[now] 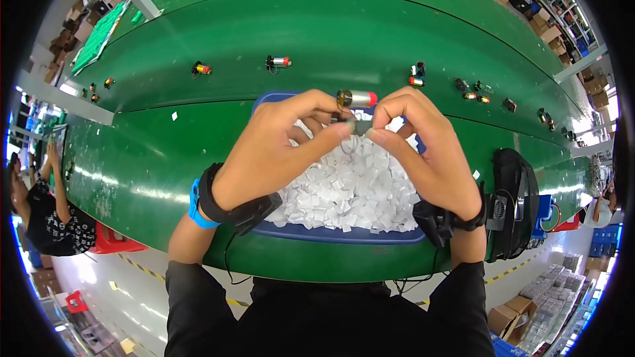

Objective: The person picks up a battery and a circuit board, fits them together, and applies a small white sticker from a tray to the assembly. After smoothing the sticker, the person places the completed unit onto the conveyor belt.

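Note:
My left hand (284,135) is closed on a small motor-like part (357,98), a silver cylinder with a red end and a dark, yellowish other end. Thumb and fingers of that hand also pinch a dark piece just below the cylinder. My right hand (423,139) meets it there, its thumb and forefinger pressed together at the right edge of a small grey piece (363,127). What exactly the fingertips grip is partly hidden. Below both hands a blue tray (344,235) holds a heap of small white paper pieces (357,185).
Similar motor-like parts with wires (279,61) lie spaced along the green table (198,119), left and right. A black bag (514,201) sits at the right edge. Another person (56,218) is seated far left, near a red stool (119,240). Black cables hang from my wrist devices.

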`<state>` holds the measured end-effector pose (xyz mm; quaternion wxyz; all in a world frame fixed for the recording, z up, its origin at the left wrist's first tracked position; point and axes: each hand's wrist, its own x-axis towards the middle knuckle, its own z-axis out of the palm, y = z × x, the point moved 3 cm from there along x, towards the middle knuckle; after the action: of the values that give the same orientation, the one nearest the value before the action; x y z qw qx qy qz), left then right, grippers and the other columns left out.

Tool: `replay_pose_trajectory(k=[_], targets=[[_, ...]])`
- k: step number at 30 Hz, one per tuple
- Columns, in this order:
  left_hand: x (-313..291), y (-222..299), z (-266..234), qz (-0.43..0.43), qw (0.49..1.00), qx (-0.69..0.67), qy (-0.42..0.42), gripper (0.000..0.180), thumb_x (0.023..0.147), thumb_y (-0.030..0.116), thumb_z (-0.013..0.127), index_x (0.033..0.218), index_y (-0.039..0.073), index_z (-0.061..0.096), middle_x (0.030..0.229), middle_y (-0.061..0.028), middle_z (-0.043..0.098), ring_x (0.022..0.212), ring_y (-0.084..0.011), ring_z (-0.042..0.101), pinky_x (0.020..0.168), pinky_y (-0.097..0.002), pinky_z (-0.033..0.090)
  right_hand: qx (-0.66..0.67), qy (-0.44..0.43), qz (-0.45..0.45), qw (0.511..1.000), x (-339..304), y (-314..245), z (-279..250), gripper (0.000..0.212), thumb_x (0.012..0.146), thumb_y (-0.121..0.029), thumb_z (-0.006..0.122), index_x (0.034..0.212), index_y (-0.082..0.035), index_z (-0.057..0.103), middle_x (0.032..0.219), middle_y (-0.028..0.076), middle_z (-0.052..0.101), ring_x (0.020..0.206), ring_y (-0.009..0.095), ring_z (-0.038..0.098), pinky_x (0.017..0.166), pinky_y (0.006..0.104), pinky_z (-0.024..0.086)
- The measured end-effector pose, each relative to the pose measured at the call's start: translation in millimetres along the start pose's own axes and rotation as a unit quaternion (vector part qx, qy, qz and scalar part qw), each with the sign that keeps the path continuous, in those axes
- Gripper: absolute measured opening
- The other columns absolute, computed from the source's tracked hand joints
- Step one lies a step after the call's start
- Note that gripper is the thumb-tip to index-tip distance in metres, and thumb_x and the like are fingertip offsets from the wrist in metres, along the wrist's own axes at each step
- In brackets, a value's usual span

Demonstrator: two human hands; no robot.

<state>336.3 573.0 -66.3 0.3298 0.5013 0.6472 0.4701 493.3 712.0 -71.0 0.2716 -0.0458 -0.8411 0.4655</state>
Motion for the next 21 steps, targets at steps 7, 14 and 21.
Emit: replay_pose_trajectory(k=[7,14,21], targets=[[1,-2,-3,-0.032,0.999,0.023,0.008,0.021,0.098,0.009,0.067,0.114,-0.004,0.066,0.093,-0.0070,0.067,0.076,-0.0092,0.063,0.060,-0.0241,0.056,-0.134,0.030,0.027,0.990,-1,6,-12,0.012,0.092,-0.004,0.071,0.103,-0.001,0.066,0.103,0.009,0.068,0.089,0.014,0.065,0.065,0.0252,0.050],[-1,-9,10,0.044,0.996,0.073,0.003,0.020,0.096,0.012,0.069,0.110,-0.002,0.065,0.086,-0.0066,0.068,0.068,-0.0113,0.063,0.059,-0.0251,0.053,-0.079,0.034,0.011,0.996,0,7,-5,0.020,0.090,-0.003,0.073,0.109,0.000,0.069,0.108,0.010,0.070,0.089,0.017,0.068,0.072,0.0254,0.054],[-7,-5,24,0.069,0.974,0.208,0.061,0.021,0.091,0.014,0.071,0.106,0.004,0.061,0.078,-0.0073,0.070,0.060,-0.0197,0.065,0.054,-0.0314,0.048,-0.044,-0.010,0.013,0.999,-4,12,3,0.024,0.087,-0.003,0.076,0.109,-0.001,0.068,0.104,0.008,0.070,0.090,0.018,0.067,0.073,0.0274,0.055]])
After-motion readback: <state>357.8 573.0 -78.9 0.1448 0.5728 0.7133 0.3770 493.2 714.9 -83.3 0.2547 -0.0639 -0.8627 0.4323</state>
